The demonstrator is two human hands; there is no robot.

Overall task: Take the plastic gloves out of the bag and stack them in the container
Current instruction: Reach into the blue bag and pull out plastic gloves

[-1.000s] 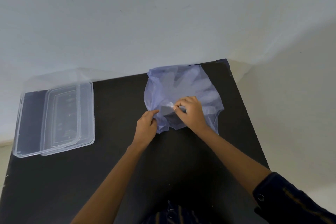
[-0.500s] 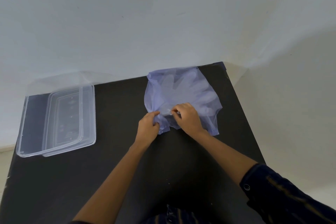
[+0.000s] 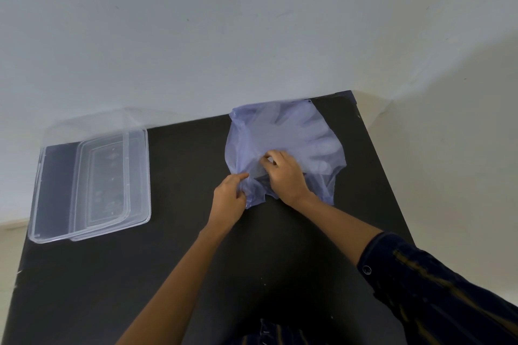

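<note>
A pale blue see-through bag (image 3: 241,143) lies flat on the black table (image 3: 182,260), far right of centre, against the wall. Clear plastic gloves (image 3: 302,134) show through it, fingers spread to the right. My left hand (image 3: 229,202) pinches the bag's near left edge. My right hand (image 3: 286,173) rests over the bag's near opening, fingertips closed on the plastic at its mouth; whether they hold a glove or only the bag I cannot tell. A clear rectangular container (image 3: 56,196) sits at the table's far left, its lid (image 3: 112,176) lying partly across it.
A white wall (image 3: 252,36) rises right behind the table. The table's right edge (image 3: 389,173) runs close beside the bag, with pale floor beyond. Bare black tabletop lies between container and bag and toward me.
My right hand has slid a little farther onto the bag and its fingers have re-pinched the plastic. The left hand keeps its hold on the bag's edge.
</note>
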